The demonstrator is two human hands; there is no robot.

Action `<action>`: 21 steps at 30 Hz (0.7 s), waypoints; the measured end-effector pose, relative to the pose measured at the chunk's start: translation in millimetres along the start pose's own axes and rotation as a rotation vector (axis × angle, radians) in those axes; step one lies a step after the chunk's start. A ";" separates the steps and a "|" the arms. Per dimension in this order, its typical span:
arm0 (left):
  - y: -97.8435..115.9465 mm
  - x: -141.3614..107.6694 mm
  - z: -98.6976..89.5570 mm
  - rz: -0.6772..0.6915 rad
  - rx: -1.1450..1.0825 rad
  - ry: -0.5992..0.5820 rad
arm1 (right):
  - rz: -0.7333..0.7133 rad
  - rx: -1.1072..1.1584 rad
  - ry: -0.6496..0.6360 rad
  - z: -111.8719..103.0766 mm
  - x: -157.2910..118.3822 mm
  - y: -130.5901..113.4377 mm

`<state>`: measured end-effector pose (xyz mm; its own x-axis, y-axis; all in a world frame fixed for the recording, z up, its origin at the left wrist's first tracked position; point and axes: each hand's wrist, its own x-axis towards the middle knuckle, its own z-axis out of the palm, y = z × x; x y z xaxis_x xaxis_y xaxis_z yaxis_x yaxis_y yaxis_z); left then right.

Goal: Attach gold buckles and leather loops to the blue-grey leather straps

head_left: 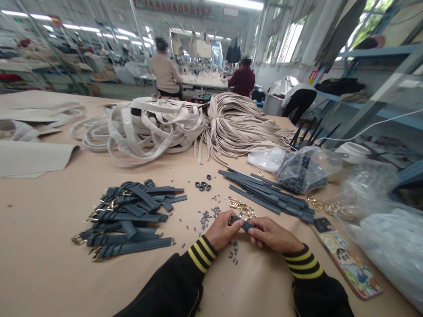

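My left hand (220, 231) and my right hand (275, 233) meet over the near middle of the table. Between them is a short dark blue-grey strap (246, 225), pinched in the fingers of both. A bit of gold metal shows by the left fingertips, though the fingers partly cover it. Just beyond lie loose gold buckles (238, 204). Small dark pieces (205, 217) are scattered left of my hands and below them. Farther left is a pile of dark straps with gold buckles (132, 215). Several dark loops (202, 185) sit beyond the small pieces.
Flat dark strips (269, 193) lie to the right, near a plastic bag of dark parts (302, 169). A phone in a cartoon case (346, 259) lies at right, beside more plastic bags (393, 246). Beige strap bundles (234, 125) line the back. Two people work beyond.
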<state>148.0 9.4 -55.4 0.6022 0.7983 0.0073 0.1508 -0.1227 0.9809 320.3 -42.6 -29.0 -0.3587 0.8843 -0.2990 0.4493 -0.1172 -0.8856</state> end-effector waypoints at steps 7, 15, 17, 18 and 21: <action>-0.5 0.9 5.2 0.003 0.034 0.002 | -0.055 -0.013 0.088 0.4 -2.3 4.6; 3.5 -0.3 5.5 0.016 0.141 0.021 | -0.009 0.184 0.043 8.7 0.5 12.3; 3.1 -1.1 4.9 0.030 0.190 0.021 | -0.008 0.215 0.039 10.9 1.1 12.1; 2.5 -1.4 4.8 0.038 0.213 0.021 | -0.017 0.192 0.047 11.5 1.2 11.1; 0.5 -1.6 5.2 0.047 0.251 0.026 | -0.078 -0.008 0.125 11.3 0.3 6.0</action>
<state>151.2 5.1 -56.0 0.5932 0.8029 0.0600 0.3153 -0.3002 0.9003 313.7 -48.2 -38.5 -0.2884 0.9399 -0.1829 0.4306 -0.0432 -0.9015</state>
